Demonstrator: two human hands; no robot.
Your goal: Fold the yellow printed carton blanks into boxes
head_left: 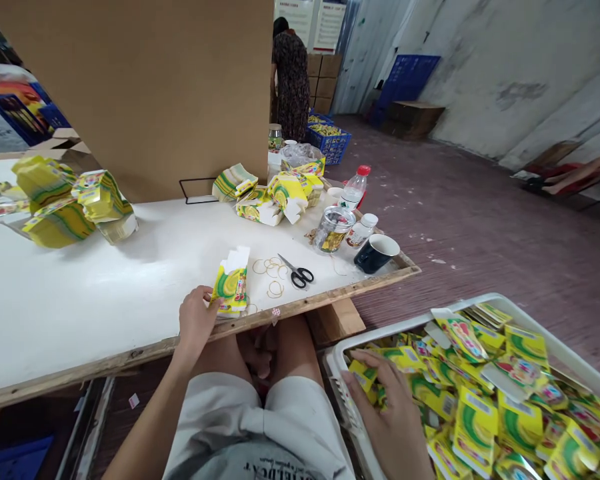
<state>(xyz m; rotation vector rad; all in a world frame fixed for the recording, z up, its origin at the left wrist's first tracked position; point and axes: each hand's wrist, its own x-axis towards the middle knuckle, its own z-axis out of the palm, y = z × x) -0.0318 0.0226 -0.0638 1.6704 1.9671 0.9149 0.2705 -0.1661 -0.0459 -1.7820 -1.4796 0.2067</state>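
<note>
My left hand (199, 319) is at the table's front edge, its fingers closed on the near left side of some yellow-and-green printed cartons (231, 283) with white flaps standing up at the far end. Over the left part of a white plastic crate (337, 360), my right hand (393, 407) has its fingers apart, with nothing visible in it. Many small yellow packets or flat cartons (475, 423) fill that crate in a loose heap. Right of the cartons by my left hand lie several thin rubber bands (275, 289) and black-handled scissors (300, 275).
Bundled yellow cartons (103, 197) stand at the table's left, with more (285, 193) by the cardboard panel (180, 87). A dark mug (373, 257), a jar (333, 230) and bottles (363, 230) line the right edge. Behind, a person (291, 80) bends near blue crates (330, 145).
</note>
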